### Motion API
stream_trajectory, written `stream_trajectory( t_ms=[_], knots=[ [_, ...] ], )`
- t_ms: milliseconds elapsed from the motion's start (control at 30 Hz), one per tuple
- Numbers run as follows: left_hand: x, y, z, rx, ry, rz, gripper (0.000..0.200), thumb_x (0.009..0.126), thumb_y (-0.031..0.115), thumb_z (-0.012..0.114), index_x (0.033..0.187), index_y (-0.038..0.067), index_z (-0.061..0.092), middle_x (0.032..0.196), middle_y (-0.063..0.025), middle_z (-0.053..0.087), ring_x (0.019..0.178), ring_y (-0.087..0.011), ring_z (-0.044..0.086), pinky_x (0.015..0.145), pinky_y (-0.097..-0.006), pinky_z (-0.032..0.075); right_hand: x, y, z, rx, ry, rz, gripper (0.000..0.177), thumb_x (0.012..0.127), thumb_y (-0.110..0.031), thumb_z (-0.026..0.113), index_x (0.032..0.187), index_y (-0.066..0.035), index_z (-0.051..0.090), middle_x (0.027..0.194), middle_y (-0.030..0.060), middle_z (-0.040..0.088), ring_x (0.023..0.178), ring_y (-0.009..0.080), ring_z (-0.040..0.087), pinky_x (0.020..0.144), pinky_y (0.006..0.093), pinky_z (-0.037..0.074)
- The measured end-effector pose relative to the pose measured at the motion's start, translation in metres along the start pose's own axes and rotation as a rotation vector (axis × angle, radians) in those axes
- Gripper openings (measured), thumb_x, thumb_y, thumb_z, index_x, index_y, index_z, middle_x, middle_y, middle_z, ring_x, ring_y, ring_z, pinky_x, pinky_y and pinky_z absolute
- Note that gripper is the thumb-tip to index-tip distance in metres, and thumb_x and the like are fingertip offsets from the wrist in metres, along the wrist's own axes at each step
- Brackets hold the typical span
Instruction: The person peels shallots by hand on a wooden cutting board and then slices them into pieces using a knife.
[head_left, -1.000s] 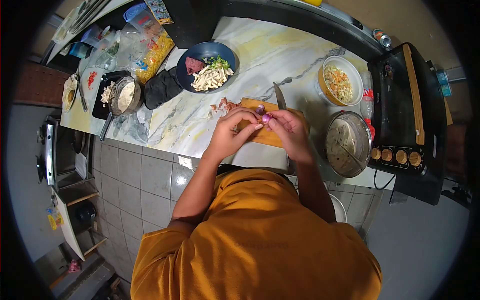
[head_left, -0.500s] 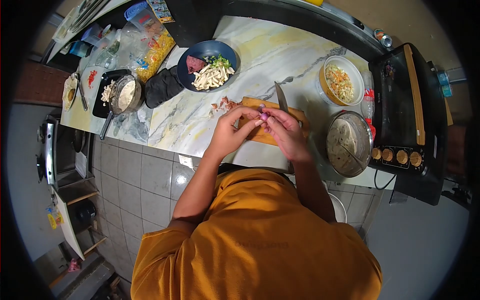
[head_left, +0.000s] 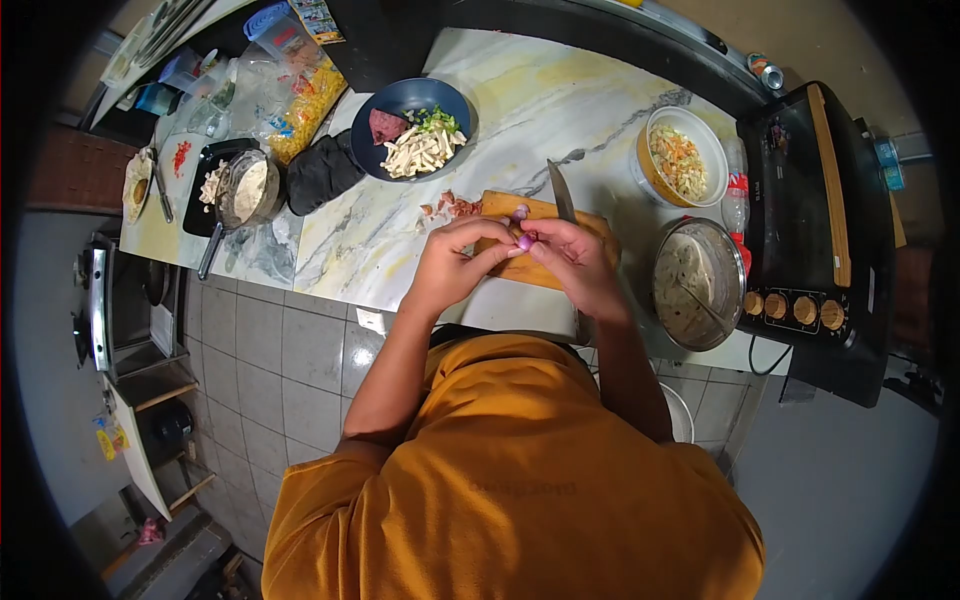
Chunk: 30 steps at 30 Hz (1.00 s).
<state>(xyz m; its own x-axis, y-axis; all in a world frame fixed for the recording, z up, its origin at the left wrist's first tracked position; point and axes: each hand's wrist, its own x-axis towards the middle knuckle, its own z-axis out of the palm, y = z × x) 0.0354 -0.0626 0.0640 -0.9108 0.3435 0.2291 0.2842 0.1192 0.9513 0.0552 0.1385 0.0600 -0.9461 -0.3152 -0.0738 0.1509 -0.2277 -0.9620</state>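
Note:
A small purple shallot [head_left: 525,242] is pinched between the fingertips of my left hand [head_left: 455,262] and my right hand [head_left: 578,262]. Both hands are above a wooden cutting board [head_left: 590,228] at the counter's front edge. Another shallot piece [head_left: 521,212] lies on the board just beyond my fingers. The knife [head_left: 561,190] rests at the board's far side, its blade pointing away from me. Reddish-brown peels [head_left: 450,206] are scattered on the counter left of the board.
A dark blue plate [head_left: 375,160] holds chopped food, behind and left. To the right are a tub of shredded vegetables [head_left: 683,160], a metal bowl [head_left: 697,285] and a black oven [head_left: 800,200]. A pan [head_left: 245,190] and black cloth [head_left: 322,175] are at left.
The shallot and the fingertips around it have shifted slightly toward me. My left hand has turned a little, and the shallot piece on the board shows more.

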Motion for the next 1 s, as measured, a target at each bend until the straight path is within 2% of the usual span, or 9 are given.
stream_trajectory(
  t_ms=[367, 433, 733, 867, 967, 1000],
  knots=[
    [-0.001, 0.005, -0.006, 0.023, -0.068, -0.018, 0.009, 0.082, 0.003, 0.071, 0.091, 0.002, 0.069, 0.093, -0.0097, 0.069, 0.090, -0.0219, 0.065, 0.083, -0.0314, 0.049, -0.002, -0.001, 0.000, -0.050, -0.020, 0.027, 0.030, 0.096, -0.004, 0.057, 0.124, 0.005, 0.056, 0.124, 0.0122, 0.061, 0.110, 0.0152, 0.060, 0.097, 0.0282, 0.047],
    [-0.001, 0.006, -0.004, 0.019, -0.061, -0.009, 0.008, 0.083, 0.002, 0.071, 0.090, 0.002, 0.068, 0.094, -0.0098, 0.069, 0.090, -0.0223, 0.065, 0.083, -0.0316, 0.049, -0.002, -0.004, 0.003, 0.005, 0.012, 0.043, 0.027, 0.096, -0.004, 0.056, 0.123, 0.003, 0.056, 0.111, 0.0087, 0.066, 0.103, 0.0124, 0.061, 0.092, 0.0264, 0.048],
    [0.001, 0.008, 0.003, 0.059, -0.006, 0.100, 0.009, 0.083, 0.002, 0.070, 0.088, 0.001, 0.063, 0.094, -0.0093, 0.066, 0.089, -0.0229, 0.061, 0.084, -0.0321, 0.047, -0.002, 0.003, 0.004, 0.055, 0.091, -0.046, 0.023, 0.098, -0.008, 0.055, 0.118, 0.000, 0.058, 0.108, 0.0075, 0.066, 0.098, 0.0114, 0.061, 0.084, 0.0260, 0.048],
    [0.002, 0.011, 0.006, 0.145, 0.024, 0.183, 0.009, 0.084, 0.001, 0.070, 0.087, 0.000, 0.061, 0.094, -0.0092, 0.064, 0.089, -0.0225, 0.060, 0.084, -0.0322, 0.046, -0.001, 0.003, 0.007, 0.029, 0.122, -0.066, 0.021, 0.098, -0.009, 0.055, 0.116, 0.000, 0.058, 0.108, 0.0066, 0.066, 0.098, 0.0112, 0.061, 0.084, 0.0261, 0.048],
    [0.002, 0.011, 0.009, 0.142, 0.055, 0.143, 0.009, 0.084, 0.002, 0.069, 0.088, 0.000, 0.061, 0.093, -0.0091, 0.064, 0.089, -0.0231, 0.061, 0.084, -0.0324, 0.047, -0.001, 0.004, 0.010, 0.021, 0.153, -0.049, 0.020, 0.098, -0.010, 0.055, 0.115, -0.001, 0.058, 0.108, 0.0059, 0.066, 0.098, 0.0105, 0.061, 0.084, 0.0260, 0.047],
    [0.001, 0.011, 0.011, 0.142, 0.055, 0.143, 0.009, 0.084, 0.002, 0.069, 0.088, 0.000, 0.061, 0.093, -0.0091, 0.064, 0.089, -0.0231, 0.061, 0.084, -0.0324, 0.047, 0.000, 0.006, 0.010, 0.056, 0.180, -0.030, 0.020, 0.097, -0.007, 0.057, 0.115, 0.002, 0.058, 0.109, 0.0082, 0.066, 0.101, 0.0122, 0.061, 0.089, 0.0262, 0.047]
  ],
)
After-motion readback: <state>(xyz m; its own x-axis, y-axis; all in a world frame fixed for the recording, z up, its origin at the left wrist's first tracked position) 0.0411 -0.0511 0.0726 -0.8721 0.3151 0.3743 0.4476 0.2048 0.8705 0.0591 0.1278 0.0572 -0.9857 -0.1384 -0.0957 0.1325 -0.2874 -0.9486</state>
